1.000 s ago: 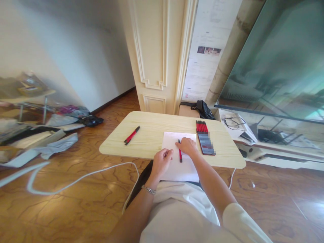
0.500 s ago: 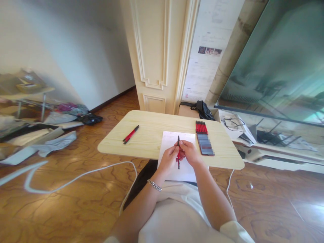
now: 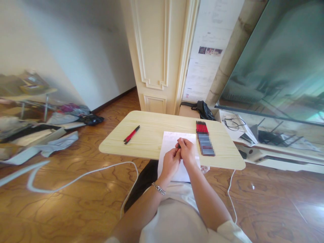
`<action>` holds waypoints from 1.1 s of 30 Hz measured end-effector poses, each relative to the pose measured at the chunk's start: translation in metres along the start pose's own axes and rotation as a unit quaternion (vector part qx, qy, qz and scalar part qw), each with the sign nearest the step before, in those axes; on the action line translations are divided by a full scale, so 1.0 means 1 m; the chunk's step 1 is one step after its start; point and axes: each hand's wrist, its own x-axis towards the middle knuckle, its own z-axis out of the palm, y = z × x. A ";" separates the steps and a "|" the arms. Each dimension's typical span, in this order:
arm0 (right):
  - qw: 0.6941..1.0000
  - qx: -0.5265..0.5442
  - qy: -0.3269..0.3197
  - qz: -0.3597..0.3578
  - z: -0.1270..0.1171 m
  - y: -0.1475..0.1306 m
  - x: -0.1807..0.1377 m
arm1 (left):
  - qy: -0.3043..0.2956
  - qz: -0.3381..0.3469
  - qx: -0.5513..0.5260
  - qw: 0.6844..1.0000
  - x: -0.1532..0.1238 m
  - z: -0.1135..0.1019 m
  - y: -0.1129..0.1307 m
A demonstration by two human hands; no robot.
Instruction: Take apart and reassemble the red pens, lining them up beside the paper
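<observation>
Both my hands meet over a white sheet of paper [image 3: 170, 140] on a small light wooden table [image 3: 152, 130]. My left hand [image 3: 171, 161] and my right hand [image 3: 186, 151] are closed together around a red and black pen [image 3: 179, 146]; only its dark tip shows between the fingers. A row of several red and black pens [image 3: 201, 127] lies in a pack just right of the paper. Two more red and black pens [image 3: 131, 134] lie loose on the left part of the table.
A white cable [image 3: 76, 177] curls over the wooden floor at the left. Clothes and bags [image 3: 58, 130] lie on the floor by the wall. A black bag [image 3: 202, 108] sits behind the table; a low shelf with wires [image 3: 263, 141] stands at the right.
The pen lay on the paper under my right hand; both hands have lifted it and closed round it, now hiding most of it. The paper has slid a little toward me.
</observation>
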 end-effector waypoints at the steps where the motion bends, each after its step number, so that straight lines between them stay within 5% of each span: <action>1: 1.000 0.004 0.001 -0.001 0.001 0.002 0.000 | -0.002 -0.010 -0.012 1.000 -0.001 0.000 -0.001; 5: 0.997 0.075 -0.013 0.013 0.000 0.008 -0.001 | -0.029 -0.078 -0.155 0.984 -0.002 0.003 -0.002; 11: 0.968 0.163 -0.150 0.118 -0.012 0.002 0.001 | -0.082 -0.096 -0.269 0.955 -0.003 0.003 -0.001; 18: 0.991 0.118 -0.062 0.028 -0.015 0.001 0.003 | -0.048 -0.058 -0.218 0.973 -0.004 0.001 -0.004; 27: 0.966 0.178 -0.158 0.103 -0.020 0.005 -0.001 | -0.090 -0.092 -0.276 0.952 -0.007 0.002 -0.006; 33: 0.976 0.165 -0.120 0.078 -0.019 0.003 0.001 | -0.092 -0.070 -0.259 0.959 -0.005 -0.001 -0.007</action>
